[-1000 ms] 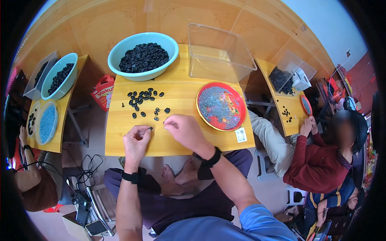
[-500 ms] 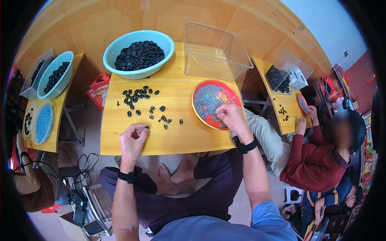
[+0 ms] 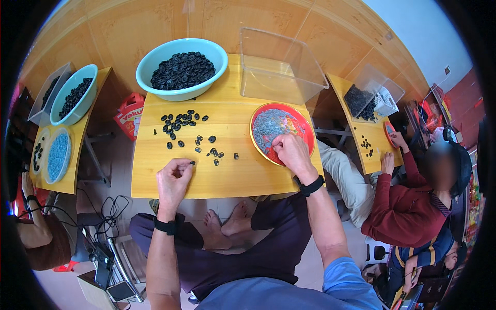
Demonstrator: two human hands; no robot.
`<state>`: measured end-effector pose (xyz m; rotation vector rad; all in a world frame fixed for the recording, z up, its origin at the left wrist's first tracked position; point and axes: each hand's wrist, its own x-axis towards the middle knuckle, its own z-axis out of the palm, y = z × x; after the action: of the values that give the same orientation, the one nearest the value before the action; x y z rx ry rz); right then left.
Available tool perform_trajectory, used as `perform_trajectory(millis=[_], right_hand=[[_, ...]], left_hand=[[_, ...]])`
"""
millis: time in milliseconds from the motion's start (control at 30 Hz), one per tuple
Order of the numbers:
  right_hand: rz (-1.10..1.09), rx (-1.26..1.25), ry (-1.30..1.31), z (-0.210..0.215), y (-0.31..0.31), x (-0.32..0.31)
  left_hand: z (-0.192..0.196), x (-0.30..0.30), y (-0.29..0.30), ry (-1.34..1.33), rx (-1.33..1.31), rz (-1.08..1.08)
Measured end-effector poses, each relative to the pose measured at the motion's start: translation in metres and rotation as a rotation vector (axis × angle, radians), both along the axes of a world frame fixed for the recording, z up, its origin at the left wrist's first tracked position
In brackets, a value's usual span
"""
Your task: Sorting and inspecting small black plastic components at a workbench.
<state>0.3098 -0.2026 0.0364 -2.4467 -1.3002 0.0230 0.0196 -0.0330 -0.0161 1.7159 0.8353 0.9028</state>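
Near the table's front edge, my left hand (image 3: pixel 173 179) is closed in a pinch on a small black plastic piece (image 3: pixel 192 163) that juts out past the fingertips. My right hand (image 3: pixel 294 155) reaches over a round red plate (image 3: pixel 311 132) with a gold rim. Thin grey metal pins (image 3: pixel 269 124) lie heaped in it. The right fingertips are pressed together at the pins; whatever is between them is too small to make out. Beyond my left hand lie loose oval black pieces (image 3: pixel 178 124), and closer in, several small squarish black pieces (image 3: pixel 216 155).
A light-blue basin (image 3: pixel 222 67) full of black pieces stands at the back left, beside a clear plastic bin (image 3: pixel 284 85). Neighbouring tables hold a similar basin (image 3: pixel 89 98) on the left and a clear box (image 3: pixel 387 82) on the right. A co-worker in a dark-red sleeve (image 3: pixel 380 201) works there.
My right hand has shifted slightly left over the pins in the plate. The left hand keeps its pinch on the black piece. The whole view has shifted a little.
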Motion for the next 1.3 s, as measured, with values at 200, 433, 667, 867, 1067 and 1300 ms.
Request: perform_trajectory(millis=[200, 433, 667, 867, 1067, 1300], right_hand=[[0.016, 0.047, -0.008, -0.001, 0.006, -0.002], [-0.05, -0.036, -0.007, 0.002, 0.011, -0.007], [-0.043, -0.055, 0.014, 0.007, 0.011, -0.006], [-0.06, 0.116, 0.089, 0.004, 0.003, 0.006], [0.061, 0.104, 0.006, 0.003, 0.004, 0.006], [0.059, -0.108, -0.075, 0.002, 0.01, -0.003]], left_hand=[[0.0, 0.001, 0.0, -0.004, -0.013, 0.005], [-0.002, 0.001, 0.001, -0.022, -0.016, -0.006], [-0.003, 0.001, 0.0, -0.024, -0.015, 0.003], [-0.002, 0.001, -0.001, -0.023, -0.027, -0.01], [0.0, 0.002, -0.001, -0.026, -0.028, -0.013], [0.002, 0.003, -0.001, -0.001, 0.0, -0.008]])
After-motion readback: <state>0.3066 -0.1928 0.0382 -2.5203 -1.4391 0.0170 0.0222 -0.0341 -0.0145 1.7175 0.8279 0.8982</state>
